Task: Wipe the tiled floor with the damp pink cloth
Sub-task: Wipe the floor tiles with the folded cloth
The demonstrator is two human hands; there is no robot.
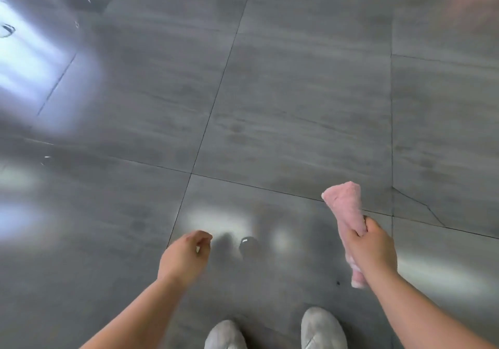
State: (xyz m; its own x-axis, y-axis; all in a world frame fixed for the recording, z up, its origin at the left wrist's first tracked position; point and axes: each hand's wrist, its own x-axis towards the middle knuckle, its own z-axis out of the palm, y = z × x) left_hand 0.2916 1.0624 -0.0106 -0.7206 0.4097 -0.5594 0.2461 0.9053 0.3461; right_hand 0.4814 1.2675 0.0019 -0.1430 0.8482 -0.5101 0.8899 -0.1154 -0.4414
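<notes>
Seen from the head, the right hand (371, 243) is fisted round the middle of the rolled pink cloth (347, 205), whose ends stick out above and below the fist, off the tiled floor (297, 105), while the left hand (183, 257) hangs loosely curled, holding nothing, and wide grey tiles stretch ahead of the shoes (322, 327).

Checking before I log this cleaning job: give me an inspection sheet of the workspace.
Surface: glossy grey tiled floor, dark grout lines, glare patches, a crack at right.
Job's things: rolled fluffy pink cloth, held up, not spread on the floor.
Clutter: small dark speck near the cloth's lower end.
Grippers: left hand loosely curled, empty; right hand grips the cloth's middle.
Cables: nothing seen.
Surroundings: two pale grey shoes at the bottom edge.
</notes>
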